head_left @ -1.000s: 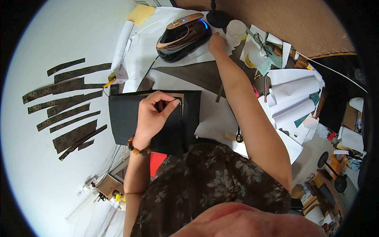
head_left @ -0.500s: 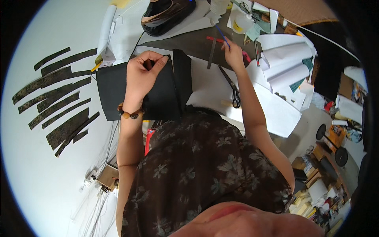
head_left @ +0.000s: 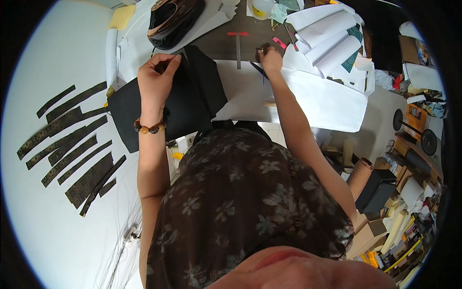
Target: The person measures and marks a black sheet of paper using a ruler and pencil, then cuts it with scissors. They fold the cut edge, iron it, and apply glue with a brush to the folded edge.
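Observation:
My left hand (head_left: pixel 156 74), with a beaded bracelet at the wrist, pinches the far edge of a black sheet of leather-like material (head_left: pixel 202 91). The sheet has a raised fold or second layer along its right part. At the right, the fingers of my right hand (head_left: pixel 272 60) are curled over the table. A thin blue pen-like stick (head_left: pixel 263 77) pokes out beneath that hand; its other end is hidden. Beside it shows a blade of the black scissors (head_left: pixel 257 68), whose handles are behind my forearm. A metal ruler (head_left: pixel 238 50) lies between my hands, near a red strip (head_left: pixel 237 33).
A dark iron-like appliance (head_left: pixel 174 21) stands at the back left. White paper (head_left: pixel 327 101) covers the table's right side, with rolled paper sheets (head_left: pixel 327 36) behind. A pink tool (head_left: pixel 279 42) and a bottle (head_left: pixel 262 9) lie farther back. Dark strips (head_left: pixel 91 180) hang on the left wall.
My right hand has drawn nearer, to the scissors. The blue stick, which pointed away from me, now shows below the hand. My left hand keeps its pinch; the view has shifted.

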The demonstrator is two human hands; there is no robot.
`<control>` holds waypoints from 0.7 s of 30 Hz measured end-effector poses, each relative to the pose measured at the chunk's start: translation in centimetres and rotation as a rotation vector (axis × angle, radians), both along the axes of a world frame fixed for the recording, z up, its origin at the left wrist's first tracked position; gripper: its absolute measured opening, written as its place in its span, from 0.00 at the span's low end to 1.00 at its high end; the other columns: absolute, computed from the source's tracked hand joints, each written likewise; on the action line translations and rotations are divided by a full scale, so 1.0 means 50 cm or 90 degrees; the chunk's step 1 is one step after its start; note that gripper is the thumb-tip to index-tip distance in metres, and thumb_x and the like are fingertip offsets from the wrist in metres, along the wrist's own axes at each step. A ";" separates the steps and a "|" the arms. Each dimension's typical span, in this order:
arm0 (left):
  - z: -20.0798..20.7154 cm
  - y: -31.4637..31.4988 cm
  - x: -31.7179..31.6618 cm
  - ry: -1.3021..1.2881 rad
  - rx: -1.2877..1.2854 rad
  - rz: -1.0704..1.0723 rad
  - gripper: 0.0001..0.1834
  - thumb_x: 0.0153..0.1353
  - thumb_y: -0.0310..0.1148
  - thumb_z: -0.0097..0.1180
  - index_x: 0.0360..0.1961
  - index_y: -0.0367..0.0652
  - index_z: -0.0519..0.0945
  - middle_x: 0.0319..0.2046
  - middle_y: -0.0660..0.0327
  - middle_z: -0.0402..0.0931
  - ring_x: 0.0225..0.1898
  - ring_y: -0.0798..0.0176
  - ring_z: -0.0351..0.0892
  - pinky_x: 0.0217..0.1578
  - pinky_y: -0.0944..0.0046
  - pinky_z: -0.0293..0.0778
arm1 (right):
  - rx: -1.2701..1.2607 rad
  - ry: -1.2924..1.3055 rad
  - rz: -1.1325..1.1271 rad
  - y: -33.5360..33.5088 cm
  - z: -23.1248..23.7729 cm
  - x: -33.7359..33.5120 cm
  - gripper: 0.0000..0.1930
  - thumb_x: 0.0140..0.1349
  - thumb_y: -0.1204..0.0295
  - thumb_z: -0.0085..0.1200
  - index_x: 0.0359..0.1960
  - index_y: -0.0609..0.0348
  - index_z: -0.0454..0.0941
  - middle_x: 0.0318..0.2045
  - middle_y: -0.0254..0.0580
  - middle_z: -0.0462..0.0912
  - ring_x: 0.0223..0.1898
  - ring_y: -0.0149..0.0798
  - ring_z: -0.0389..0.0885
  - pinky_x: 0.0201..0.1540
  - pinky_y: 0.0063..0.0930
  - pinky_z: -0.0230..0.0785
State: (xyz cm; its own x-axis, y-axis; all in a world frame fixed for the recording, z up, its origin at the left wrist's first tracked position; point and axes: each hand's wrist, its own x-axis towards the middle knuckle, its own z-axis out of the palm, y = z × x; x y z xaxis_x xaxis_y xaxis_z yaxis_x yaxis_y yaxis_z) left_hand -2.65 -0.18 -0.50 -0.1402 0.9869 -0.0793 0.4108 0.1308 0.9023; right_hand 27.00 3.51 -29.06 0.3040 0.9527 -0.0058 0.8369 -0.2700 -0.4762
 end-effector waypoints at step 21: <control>0.005 0.012 -0.012 -0.026 -0.028 -0.041 0.06 0.59 0.28 0.66 0.32 0.34 0.84 0.24 0.68 0.79 0.26 0.77 0.71 0.30 0.75 0.68 | 0.196 0.692 0.060 -0.079 0.233 -0.069 0.08 0.69 0.78 0.49 0.46 0.59 0.79 0.18 0.23 0.59 0.21 0.20 0.55 0.26 0.16 0.52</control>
